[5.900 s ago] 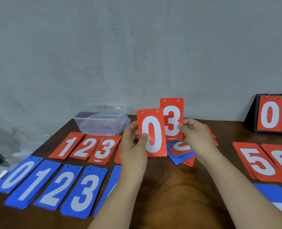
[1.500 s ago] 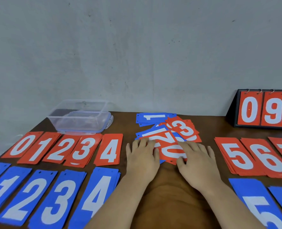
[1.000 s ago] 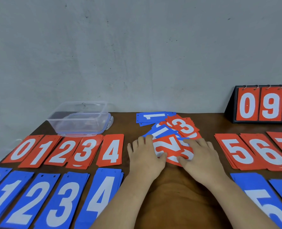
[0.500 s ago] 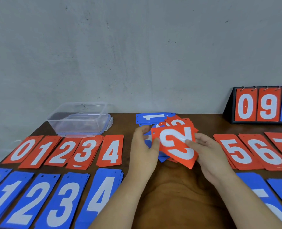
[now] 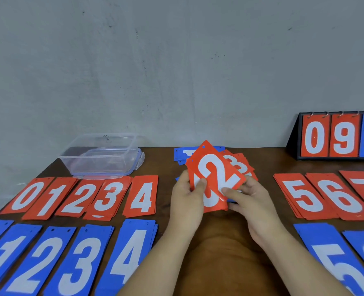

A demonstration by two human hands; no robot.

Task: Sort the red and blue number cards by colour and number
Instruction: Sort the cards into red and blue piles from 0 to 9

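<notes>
Both hands hold a small fan of red cards above the table's middle, a red 2 card [image 5: 216,174] on top and another red card [image 5: 213,202] behind it. My left hand [image 5: 187,197] pinches the left edge, my right hand [image 5: 250,199] grips the lower right. Behind lies the unsorted pile [image 5: 239,164] of red and blue cards. Red stacks 0 to 4 [image 5: 80,197] run along the left, blue stacks 0 to 4 [image 5: 70,259] in front of them. Red 5, 6, 7 stacks [image 5: 326,195] and blue 5 stack [image 5: 334,257] lie on the right.
A clear plastic box [image 5: 102,159] stands at the back left of the brown table [image 5: 219,248]. A black flip scoreboard [image 5: 337,136] showing 0, 9, 0 stands at the back right against the grey wall.
My hands went from pressing on the pile to lifting red cards off it; the red 2 has risen and turned more upright between both hands.
</notes>
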